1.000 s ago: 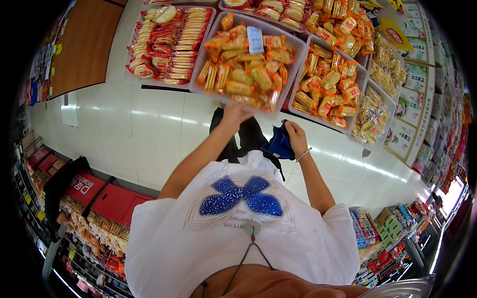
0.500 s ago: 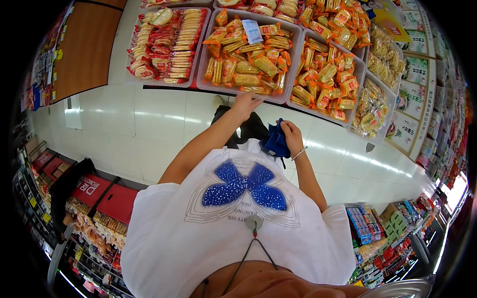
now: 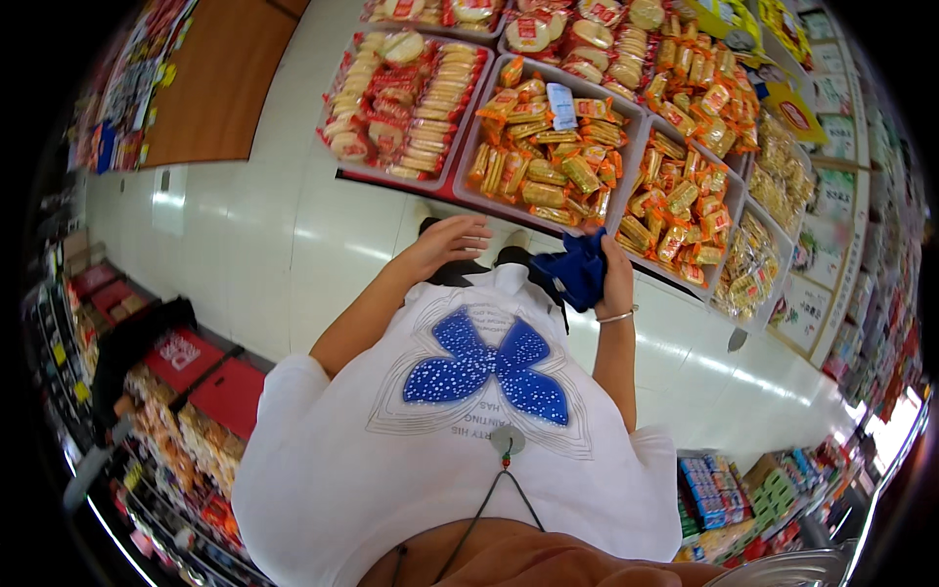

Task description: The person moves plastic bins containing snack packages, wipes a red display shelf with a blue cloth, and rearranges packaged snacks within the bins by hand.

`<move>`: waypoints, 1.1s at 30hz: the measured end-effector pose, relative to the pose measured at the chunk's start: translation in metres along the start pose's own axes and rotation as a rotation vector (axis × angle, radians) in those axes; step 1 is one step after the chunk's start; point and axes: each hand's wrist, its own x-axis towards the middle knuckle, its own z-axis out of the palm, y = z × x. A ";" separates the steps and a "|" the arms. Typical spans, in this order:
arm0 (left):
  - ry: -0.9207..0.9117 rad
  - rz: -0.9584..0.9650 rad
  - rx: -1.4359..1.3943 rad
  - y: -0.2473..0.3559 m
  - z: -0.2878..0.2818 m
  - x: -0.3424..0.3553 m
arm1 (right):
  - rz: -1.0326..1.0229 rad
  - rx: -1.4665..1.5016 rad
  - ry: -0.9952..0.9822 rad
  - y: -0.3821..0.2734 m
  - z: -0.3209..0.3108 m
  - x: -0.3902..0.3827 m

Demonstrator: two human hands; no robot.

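My left hand [image 3: 448, 247] hovers just in front of a translucent tray [image 3: 509, 207], fingers stretched out and holding nothing. Inside that tray lie several orange-and-gold wrapped snack packs [image 3: 548, 194], with a pale paper slip [image 3: 561, 106] on top. A crumpled dark blue cloth [image 3: 577, 272] is gripped in my right hand [image 3: 618, 279], at the tray's near right corner. Fingers and folds hide part of the cloth's shape. To the left, another tray holds pale round biscuits [image 3: 452, 103] in red-and-clear wrappers.
More trays of orange-wrapped snacks [image 3: 680, 210] and clear bags [image 3: 748, 259] stand at the right. A brown wooden panel [image 3: 217, 88] is at the far left. Red boxes [image 3: 227, 396] and a person's dark sleeve [image 3: 137, 347] show at lower left. Pale tiled floor [image 3: 303, 264] lies between.
My left hand has drawn back from the tray's front edge. My right hand has lifted the blue cloth outward to the right. The whole view has shifted, moving the trays rightward in the picture.
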 end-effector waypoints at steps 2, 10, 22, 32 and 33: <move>-0.142 0.063 0.047 0.037 -0.012 -0.012 | -0.034 0.194 -0.067 -0.009 0.049 -0.003; -0.255 0.187 -0.109 0.122 -0.106 -0.027 | -0.876 -0.719 -0.088 0.074 0.245 0.033; 0.280 0.334 0.922 0.296 -0.300 -0.063 | -0.098 -0.064 0.153 0.182 0.282 -0.019; 0.039 0.357 1.037 0.222 -0.327 0.030 | -0.215 0.069 0.264 0.277 0.309 -0.073; 0.029 0.326 1.052 0.223 -0.315 0.024 | -0.208 0.106 0.323 0.288 0.303 -0.084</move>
